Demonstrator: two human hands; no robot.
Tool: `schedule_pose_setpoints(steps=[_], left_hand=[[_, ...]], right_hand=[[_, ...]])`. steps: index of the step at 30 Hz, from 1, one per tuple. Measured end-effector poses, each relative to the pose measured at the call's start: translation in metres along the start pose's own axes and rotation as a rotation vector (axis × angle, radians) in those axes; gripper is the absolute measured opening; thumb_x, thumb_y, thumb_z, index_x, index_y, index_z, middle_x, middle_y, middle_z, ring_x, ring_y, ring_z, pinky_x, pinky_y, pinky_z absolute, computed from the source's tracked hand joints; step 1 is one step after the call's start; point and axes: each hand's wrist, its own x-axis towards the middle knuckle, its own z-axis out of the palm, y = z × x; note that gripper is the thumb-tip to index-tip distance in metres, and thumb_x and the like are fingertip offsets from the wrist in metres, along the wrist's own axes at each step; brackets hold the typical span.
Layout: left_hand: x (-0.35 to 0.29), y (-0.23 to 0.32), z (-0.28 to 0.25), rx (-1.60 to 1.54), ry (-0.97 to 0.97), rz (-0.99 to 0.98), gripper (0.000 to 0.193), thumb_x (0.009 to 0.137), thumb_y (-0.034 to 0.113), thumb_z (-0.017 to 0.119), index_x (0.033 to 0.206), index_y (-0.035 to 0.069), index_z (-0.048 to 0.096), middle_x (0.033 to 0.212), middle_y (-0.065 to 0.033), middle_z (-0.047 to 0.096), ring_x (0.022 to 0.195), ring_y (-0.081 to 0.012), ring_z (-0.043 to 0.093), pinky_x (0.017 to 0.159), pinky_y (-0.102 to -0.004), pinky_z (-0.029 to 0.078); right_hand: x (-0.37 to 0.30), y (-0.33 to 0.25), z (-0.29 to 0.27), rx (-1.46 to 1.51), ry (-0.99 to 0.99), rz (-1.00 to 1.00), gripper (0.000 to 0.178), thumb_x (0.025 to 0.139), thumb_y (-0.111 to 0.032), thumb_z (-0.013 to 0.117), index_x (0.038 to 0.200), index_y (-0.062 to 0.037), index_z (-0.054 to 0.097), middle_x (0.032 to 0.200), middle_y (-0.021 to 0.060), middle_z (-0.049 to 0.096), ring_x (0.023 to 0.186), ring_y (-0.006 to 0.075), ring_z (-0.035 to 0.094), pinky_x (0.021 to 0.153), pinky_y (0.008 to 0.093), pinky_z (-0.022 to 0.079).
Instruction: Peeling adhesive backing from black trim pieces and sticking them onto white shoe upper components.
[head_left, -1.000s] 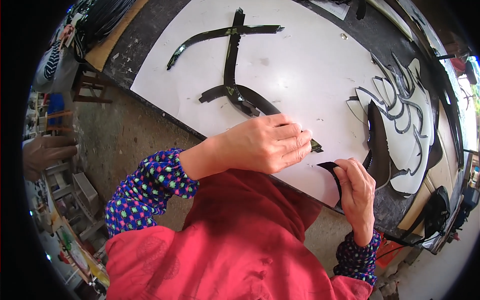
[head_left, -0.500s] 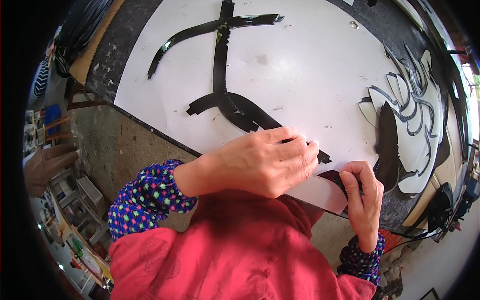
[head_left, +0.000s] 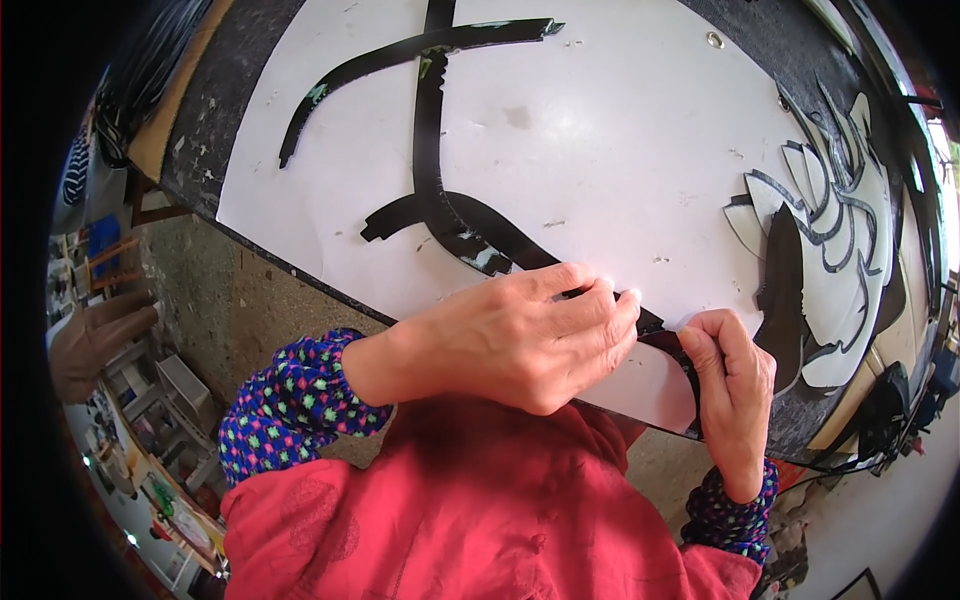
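- Progress, done: viewing from my remote station, I saw three dark strips lying in contact on the white sheet (head_left: 620, 130), which covered much of the worktop (head_left: 212, 122). The arched strip (head_left: 370, 62) crossed the upright strip (head_left: 428, 130) near its upper part; the lower strip (head_left: 512, 238) met the upright strip's curved foot.
- Progress, left: I judged the work to be partway along, since the curved dark piece (head_left: 668, 345) was in the fingers and not yet laid down. Whether any joint was fixed, I could not tell.
- Left hand (head_left: 520, 340): its fingers were bent and drawn together over the lower strip, covering part of it. I could not tell whether they pinched or merely pressed, the thumb being hidden.
- Right hand (head_left: 733, 385): the thumb and fingers pinched the curved dark piece at the near edge of the sheet.
- Position: the piece extended leftward from the right hand, its upper part just beside the lower strip's free end, between the two hands. Contact there was unclear to me.
- Surroundings: white scalloped pieces (head_left: 838, 300) lay beyond the right hand.
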Motion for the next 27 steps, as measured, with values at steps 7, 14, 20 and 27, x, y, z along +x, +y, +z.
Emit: schedule_pose_setpoints(steps=[7,14,20,27], left_hand=[[-0.001,0.002,0.001,-0.017,0.003,-0.022,0.015,0.079,0.008,0.066,0.092,0.002,0.071,0.103,-0.0093,0.069,0.093,-0.0206,0.065,0.085,-0.0322,0.053],[0.018,0.007,-0.005,-0.274,0.006,-0.264,0.022,0.077,0.006,0.062,0.098,0.002,0.066,0.103,-0.0083,0.064,0.092,-0.0228,0.061,0.077,-0.0302,0.051],[0.030,0.014,-0.001,-0.201,-0.059,-0.280,0.021,0.079,0.007,0.061,0.099,0.004,0.063,0.095,-0.0058,0.058,0.085,-0.0210,0.056,0.076,-0.0319,0.045],[0.029,0.026,-0.005,-0.197,-0.065,-0.307,0.013,0.085,0.013,0.056,0.094,0.004,0.061,0.091,-0.0068,0.056,0.090,-0.0228,0.054,0.081,-0.0350,0.044]], right_hand=[[-0.001,-0.001,-0.001,0.023,-0.008,0.044,0.008,0.094,-0.007,0.063,0.090,-0.0005,0.060,0.074,0.0117,0.061,0.064,0.0275,0.061,0.061,0.0320,0.048],[-0.011,0.014,0.002,0.087,0.045,-0.096,0.007,0.091,-0.004,0.065,0.090,0.0011,0.060,0.079,0.0122,0.063,0.067,0.0273,0.061,0.062,0.0322,0.048],[-0.008,0.015,0.008,0.114,0.068,-0.165,0.007,0.089,-0.003,0.066,0.090,0.0014,0.061,0.081,0.0124,0.063,0.069,0.0283,0.060,0.063,0.0335,0.048],[-0.015,0.014,0.009,0.099,0.067,-0.163,0.003,0.090,-0.001,0.062,0.089,0.0012,0.060,0.081,0.0145,0.062,0.072,0.0339,0.060,0.066,0.0370,0.048]])
